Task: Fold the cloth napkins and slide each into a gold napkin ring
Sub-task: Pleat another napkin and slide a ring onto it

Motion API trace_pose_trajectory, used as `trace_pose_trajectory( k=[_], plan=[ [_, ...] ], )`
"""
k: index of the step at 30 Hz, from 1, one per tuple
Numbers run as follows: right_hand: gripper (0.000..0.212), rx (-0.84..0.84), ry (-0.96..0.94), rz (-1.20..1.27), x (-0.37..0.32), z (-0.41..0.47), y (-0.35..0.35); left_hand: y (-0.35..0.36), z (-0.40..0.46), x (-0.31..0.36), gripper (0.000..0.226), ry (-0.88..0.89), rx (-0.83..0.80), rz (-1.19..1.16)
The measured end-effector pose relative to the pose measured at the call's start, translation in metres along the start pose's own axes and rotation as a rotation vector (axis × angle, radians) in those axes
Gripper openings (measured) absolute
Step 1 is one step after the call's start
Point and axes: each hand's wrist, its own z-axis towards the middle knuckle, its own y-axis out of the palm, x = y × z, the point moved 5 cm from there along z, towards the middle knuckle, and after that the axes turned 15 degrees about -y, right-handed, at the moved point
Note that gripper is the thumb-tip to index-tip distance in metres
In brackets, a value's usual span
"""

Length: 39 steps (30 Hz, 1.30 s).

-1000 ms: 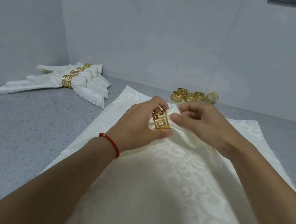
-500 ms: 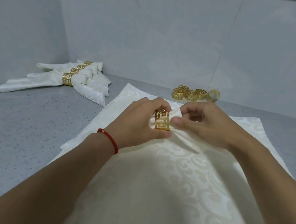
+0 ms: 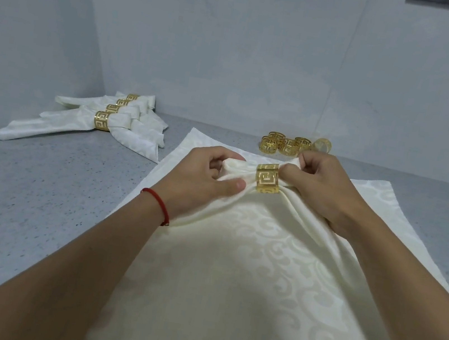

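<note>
Left hand (image 3: 201,178) grips the napkin (image 3: 261,264) tip poking through the gold ring (image 3: 267,178), right hand (image 3: 322,191) pinches that ring above the surface — pull unevenly and the gathered cloth may bunch and jam.

Four ringed napkins (image 3: 84,121), five loose rings (image 3: 289,145) (one on its side), one ring in hand (image 3: 267,178).

Both forearms reach forward; left hand (image 3: 201,179) and right hand (image 3: 322,191) apparently pinching, fingers curled.
</note>
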Motion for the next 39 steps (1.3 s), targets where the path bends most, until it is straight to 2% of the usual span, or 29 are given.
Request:
trace_pose_trajectory(
  k=[3,6,7,9,11,15,19,22,24,25,26,30,33,36,39],
  plan=[
    [0.019,-0.037,-0.065,-0.001,-0.006,-0.002,-0.001,-0.002,0.000,-0.002,0.032,-0.028,-0.003,-0.084],
    [0.055,-0.172,-0.254,-0.129,-0.018,-0.003,0.000,-0.004,0.002,-0.003,0.029,-0.046,-0.016,-0.135],
    [0.059,-0.201,-0.324,-0.223,-0.022,-0.002,0.002,-0.003,0.002,-0.002,0.028,-0.052,-0.033,-0.150],
    [0.050,-0.228,-0.444,-0.379,-0.024,-0.001,0.008,-0.001,0.003,-0.003,0.028,-0.053,-0.073,-0.162],
    [0.041,-0.239,-0.486,-0.474,-0.025,0.000,0.013,0.001,0.002,-0.002,0.027,-0.045,-0.097,-0.142],
    [0.040,-0.267,-0.524,-0.605,-0.031,0.000,0.019,0.006,0.001,-0.002,0.024,-0.033,-0.143,-0.116],
    [0.044,-0.258,-0.468,-0.470,-0.031,0.001,0.019,0.004,0.000,0.000,0.028,-0.054,-0.146,-0.170],
    [0.057,-0.168,-0.202,-0.315,-0.026,-0.001,0.010,0.000,0.000,0.001,0.031,-0.094,-0.136,-0.227],
    [0.041,-0.130,0.008,-0.015,-0.016,-0.004,0.006,-0.002,0.000,0.003,0.031,-0.119,-0.141,-0.271],
    [0.029,-0.119,0.049,0.072,-0.012,-0.006,0.005,-0.001,-0.001,0.005,0.030,-0.130,-0.150,-0.277],
    [0.021,-0.113,0.055,0.091,-0.011,-0.006,0.003,0.000,-0.003,0.006,0.029,-0.139,-0.159,-0.268],
    [0.020,-0.115,0.116,0.193,-0.007,-0.008,0.006,-0.001,-0.004,0.006,0.035,-0.090,-0.115,-0.082],
    [0.030,-0.100,0.171,0.151,-0.004,-0.007,0.004,-0.003,-0.002,0.006,0.044,-0.049,-0.046,0.065],
    [0.040,-0.088,0.185,0.148,0.001,-0.006,0.007,-0.003,-0.003,0.010,0.044,-0.009,0.020,0.143],
    [0.023,-0.166,0.135,0.175,-0.002,-0.008,0.012,-0.005,-0.002,0.007,0.032,-0.034,0.043,0.176]
  ],
)
